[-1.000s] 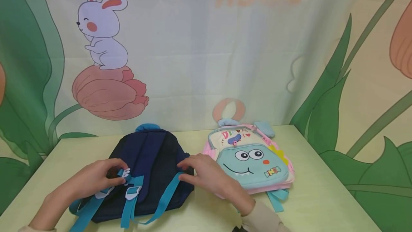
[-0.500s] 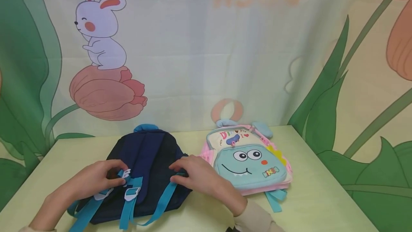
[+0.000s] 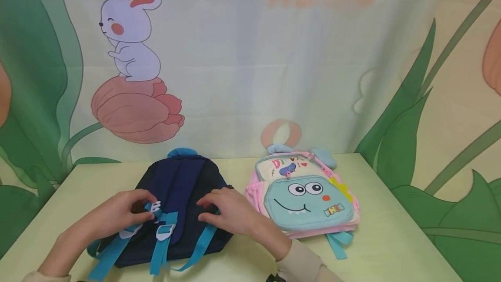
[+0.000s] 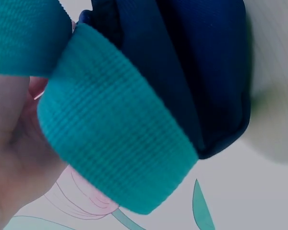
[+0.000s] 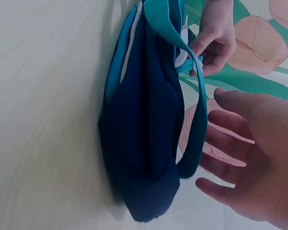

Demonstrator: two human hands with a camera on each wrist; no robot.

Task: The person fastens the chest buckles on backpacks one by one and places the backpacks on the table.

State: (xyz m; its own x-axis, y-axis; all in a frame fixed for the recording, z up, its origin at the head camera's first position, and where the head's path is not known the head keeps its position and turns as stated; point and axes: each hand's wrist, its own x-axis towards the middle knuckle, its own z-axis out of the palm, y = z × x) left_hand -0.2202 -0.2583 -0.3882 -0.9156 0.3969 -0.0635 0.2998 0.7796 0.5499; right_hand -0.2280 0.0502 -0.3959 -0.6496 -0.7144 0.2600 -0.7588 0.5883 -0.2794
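A navy backpack (image 3: 192, 225) lies on the table with its strap side up. My left hand (image 3: 123, 210) pinches a white buckle (image 3: 155, 206) on a short blue strap, between thumb and fingertips. In the right wrist view, my right hand (image 5: 259, 158) has its fingers spread and nothing in its grip. Its fingertips are close to the looped blue strap (image 5: 199, 115) on the backpack's right side; contact cannot be told. Another white strap slider (image 3: 165, 231) sits at the middle strap. Up close in the left wrist view, a wide teal strap (image 4: 115, 124) crosses in front of the left hand.
To the right lies a pink and aqua backpack (image 3: 313, 203) with a cartoon face, its teal strap ends (image 3: 338, 243) on the table. A printed curtain (image 3: 219, 77) hangs behind the pale yellow table (image 3: 391, 229).
My right hand has shifted left over the navy backpack, past the right strap and closer to the left hand. The left hand keeps its pinch on the buckle. The head view has swayed slightly.
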